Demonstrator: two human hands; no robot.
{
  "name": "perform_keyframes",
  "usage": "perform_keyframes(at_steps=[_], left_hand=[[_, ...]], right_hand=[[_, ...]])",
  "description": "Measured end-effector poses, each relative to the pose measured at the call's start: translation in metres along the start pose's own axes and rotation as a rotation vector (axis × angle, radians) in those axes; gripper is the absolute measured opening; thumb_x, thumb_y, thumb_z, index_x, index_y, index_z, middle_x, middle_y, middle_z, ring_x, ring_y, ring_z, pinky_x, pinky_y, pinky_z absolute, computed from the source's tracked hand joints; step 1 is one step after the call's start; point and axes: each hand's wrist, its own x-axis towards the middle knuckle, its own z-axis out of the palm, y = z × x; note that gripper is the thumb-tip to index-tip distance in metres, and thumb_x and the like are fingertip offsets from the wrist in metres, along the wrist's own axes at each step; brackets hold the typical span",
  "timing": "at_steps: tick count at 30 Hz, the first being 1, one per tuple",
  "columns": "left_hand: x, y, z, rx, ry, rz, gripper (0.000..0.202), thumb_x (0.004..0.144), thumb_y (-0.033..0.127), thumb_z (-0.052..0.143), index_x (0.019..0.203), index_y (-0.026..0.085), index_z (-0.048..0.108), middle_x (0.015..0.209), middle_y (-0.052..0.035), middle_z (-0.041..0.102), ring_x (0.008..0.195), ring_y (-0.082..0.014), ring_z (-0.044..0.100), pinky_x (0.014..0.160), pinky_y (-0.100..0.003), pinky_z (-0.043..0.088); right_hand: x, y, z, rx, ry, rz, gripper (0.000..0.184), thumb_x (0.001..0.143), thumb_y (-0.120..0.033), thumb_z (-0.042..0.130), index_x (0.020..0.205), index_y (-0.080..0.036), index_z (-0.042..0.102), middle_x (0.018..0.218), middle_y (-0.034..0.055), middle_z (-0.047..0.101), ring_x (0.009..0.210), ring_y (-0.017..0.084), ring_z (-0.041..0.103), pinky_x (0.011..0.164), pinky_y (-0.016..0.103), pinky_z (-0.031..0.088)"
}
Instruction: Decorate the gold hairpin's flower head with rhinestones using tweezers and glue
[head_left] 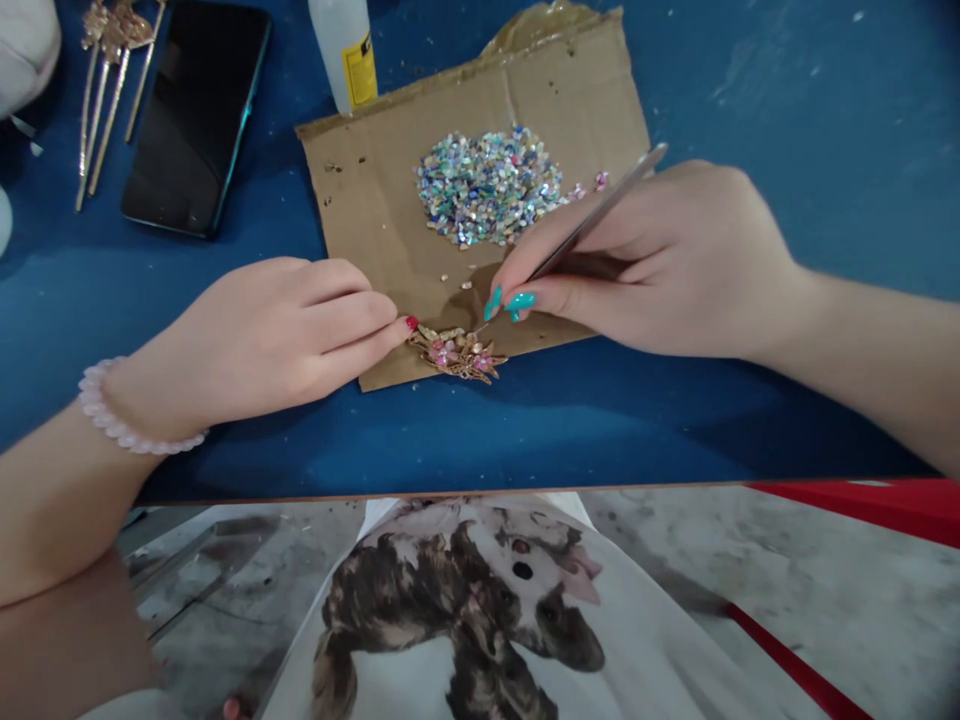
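A gold ornament with pink flowers [480, 361] lies at the near edge of a piece of cardboard [390, 215]. My left hand [292, 335], with a beaded bracelet [112, 420] on its wrist, holds the ornament's left end with its fingertips closed on it. Between the thumb and fingers of my right hand [660, 270] is a pair of slim metal tweezers [592, 215]. Their tip points down at the top of the ornament; whether it grips a stone is too small to tell. Beyond my hands, a pile of small shiny coloured chips [487, 185] rests on the cardboard.
Behind the cardboard's left corner stands a bottle with a yellow label [345, 60]. A dark phone [199, 115] and several gold hairpins [112, 80] lie at the far left. Pink pieces [601, 180] sit right of the pile. The blue table's front edge [465, 495] runs before me.
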Motion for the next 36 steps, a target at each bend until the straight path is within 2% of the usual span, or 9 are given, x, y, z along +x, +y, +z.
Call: perform_keyframes(at_steps=[4,7,10,15,21,27,30,32,36], left_hand=[[0.0003,-0.0001,0.0006,-0.135,0.016,-0.05,0.039,0.1,0.008,0.033,0.116,0.022,0.065,0.106,-0.0032,0.072,0.095,-0.0181,0.068,0.07,-0.03,0.056],[0.0003,-0.0008,0.0002,-0.252,-0.045,-0.124,0.043,0.1,0.01,0.031,0.121,0.027,0.065,0.109,-0.0037,0.071,0.101,-0.0191,0.068,0.075,-0.032,0.057],[0.0003,-0.0013,-0.0004,-0.241,-0.104,-0.145,0.046,0.101,0.012,0.027,0.121,0.027,0.065,0.107,-0.0043,0.071,0.103,-0.0195,0.068,0.075,-0.033,0.058],[-0.0005,-0.0015,-0.0013,-0.288,-0.037,-0.146,0.042,0.101,0.012,0.03,0.119,0.026,0.066,0.111,-0.0048,0.071,0.103,-0.0205,0.068,0.076,-0.034,0.059],[-0.0014,-0.0009,-0.0026,-0.229,-0.002,-0.097,0.039,0.101,0.011,0.032,0.119,0.024,0.063,0.111,-0.0054,0.072,0.101,-0.0217,0.07,0.071,-0.035,0.058],[-0.0012,-0.0013,-0.0038,-0.188,-0.081,-0.123,0.041,0.102,0.013,0.028,0.12,0.028,0.062,0.112,-0.0037,0.073,0.102,-0.0202,0.07,0.073,-0.035,0.059],[-0.0005,-0.0011,-0.0013,-0.114,0.004,-0.049,0.036,0.101,0.01,0.033,0.116,0.022,0.063,0.109,-0.0057,0.074,0.096,-0.0209,0.071,0.068,-0.034,0.058],[-0.0002,-0.0002,0.0003,-0.065,0.049,-0.016,0.033,0.1,0.008,0.035,0.114,0.019,0.063,0.107,-0.0061,0.074,0.093,-0.0207,0.071,0.064,-0.033,0.056],[-0.0009,0.0013,0.0012,-0.03,0.052,-0.044,0.032,0.1,0.008,0.036,0.111,0.02,0.064,0.104,-0.0047,0.074,0.092,-0.0183,0.071,0.063,-0.03,0.052]], right_hand=[[0.0004,-0.0003,0.0018,0.059,0.002,0.046,0.012,0.093,-0.025,0.062,0.091,-0.027,0.074,0.08,-0.005,0.075,0.067,0.013,0.069,0.059,0.026,0.049],[0.0014,-0.0015,0.0023,0.067,-0.01,0.071,0.014,0.092,-0.025,0.061,0.09,-0.028,0.074,0.081,-0.0046,0.075,0.065,0.014,0.067,0.057,0.027,0.049],[0.0028,-0.003,0.0032,0.068,-0.004,0.07,0.014,0.092,-0.025,0.06,0.089,-0.027,0.074,0.079,-0.0048,0.074,0.066,0.014,0.068,0.058,0.028,0.05],[0.0042,-0.0047,0.0057,0.086,-0.007,0.051,0.016,0.093,-0.025,0.059,0.087,-0.026,0.074,0.079,-0.005,0.075,0.067,0.014,0.069,0.06,0.028,0.051],[0.0041,-0.0051,0.0068,0.126,-0.009,0.041,0.015,0.092,-0.024,0.059,0.088,-0.026,0.073,0.077,-0.0047,0.074,0.064,0.014,0.067,0.056,0.027,0.048],[0.0054,-0.0044,0.005,0.192,0.025,0.066,0.009,0.09,-0.024,0.065,0.084,-0.025,0.072,0.074,-0.0023,0.071,0.068,0.014,0.067,0.062,0.027,0.053],[0.0071,-0.0026,0.0028,0.307,0.006,0.074,0.007,0.089,-0.029,0.07,0.085,-0.023,0.07,0.072,-0.0015,0.071,0.064,0.012,0.066,0.057,0.024,0.053],[0.0081,-0.0013,0.0014,0.363,0.014,0.096,0.015,0.089,-0.036,0.073,0.085,-0.022,0.069,0.07,-0.0017,0.071,0.061,0.011,0.065,0.053,0.023,0.051],[0.0087,0.0009,0.0007,0.385,0.071,0.114,0.024,0.085,-0.044,0.076,0.082,-0.022,0.069,0.07,-0.0015,0.071,0.059,0.01,0.065,0.053,0.022,0.05]])
